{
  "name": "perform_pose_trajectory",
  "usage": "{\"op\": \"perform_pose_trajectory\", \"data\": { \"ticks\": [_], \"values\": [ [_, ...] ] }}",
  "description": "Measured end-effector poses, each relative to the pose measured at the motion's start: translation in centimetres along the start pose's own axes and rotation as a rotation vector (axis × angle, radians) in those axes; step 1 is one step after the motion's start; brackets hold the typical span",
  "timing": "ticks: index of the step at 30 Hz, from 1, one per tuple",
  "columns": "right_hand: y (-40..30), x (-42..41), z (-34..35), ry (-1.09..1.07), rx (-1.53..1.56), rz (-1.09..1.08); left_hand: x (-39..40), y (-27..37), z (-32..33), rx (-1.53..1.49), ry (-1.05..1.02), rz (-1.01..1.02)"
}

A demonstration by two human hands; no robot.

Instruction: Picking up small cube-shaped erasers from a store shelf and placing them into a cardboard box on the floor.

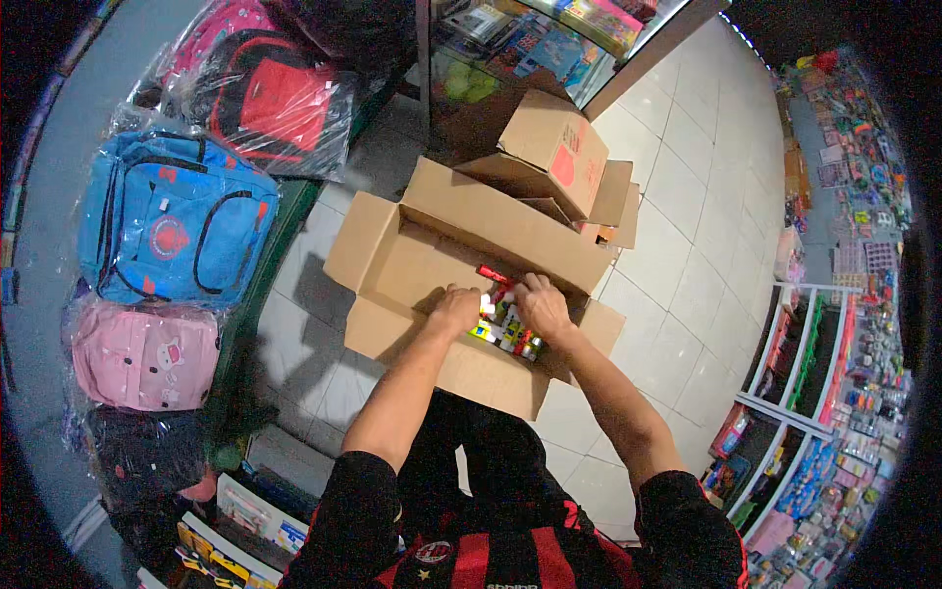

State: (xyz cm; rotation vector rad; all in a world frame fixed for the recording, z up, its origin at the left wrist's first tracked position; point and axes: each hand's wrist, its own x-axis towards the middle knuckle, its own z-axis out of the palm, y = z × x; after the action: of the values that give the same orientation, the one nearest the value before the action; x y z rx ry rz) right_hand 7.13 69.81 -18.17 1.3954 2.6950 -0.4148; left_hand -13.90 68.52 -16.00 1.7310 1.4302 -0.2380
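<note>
An open cardboard box (412,258) stands on the floor before me, its flaps folded outward. Both my hands reach down into its right part. My left hand (458,309) has its fingertips at a small white-capped container (486,305); whether it grips it is unclear. My right hand (543,303) bends its fingers over small items, which it partly hides. Between and below the hands lie several small yellow-and-white bottles or tubes (509,335). A red tube or marker (491,274) lies farther in, near the box's far wall.
Behind the box sits another carton (556,158) with raised flaps, near a glass display case (508,66). To the left, plastic-wrapped backpacks, including a blue one (180,221) and a pink one (147,357), line a ledge. Shelves of small goods (791,368) stand right, across the tiled floor (684,309).
</note>
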Motion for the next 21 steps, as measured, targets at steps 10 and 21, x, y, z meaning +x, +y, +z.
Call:
{"op": "perform_pose_trajectory", "data": {
  "ticks": [10, 21],
  "values": [
    [-1.5, 1.5, 1.6, -0.117, -0.144, -0.271, 3.4, -3.4, 6.4, -0.004, 0.03, 0.112],
    [-2.6, 2.7, 1.6, -0.281, -0.151, -0.222, 2.5, -1.3, 5.6, 0.146, -0.057, -0.023]
  ]
}}
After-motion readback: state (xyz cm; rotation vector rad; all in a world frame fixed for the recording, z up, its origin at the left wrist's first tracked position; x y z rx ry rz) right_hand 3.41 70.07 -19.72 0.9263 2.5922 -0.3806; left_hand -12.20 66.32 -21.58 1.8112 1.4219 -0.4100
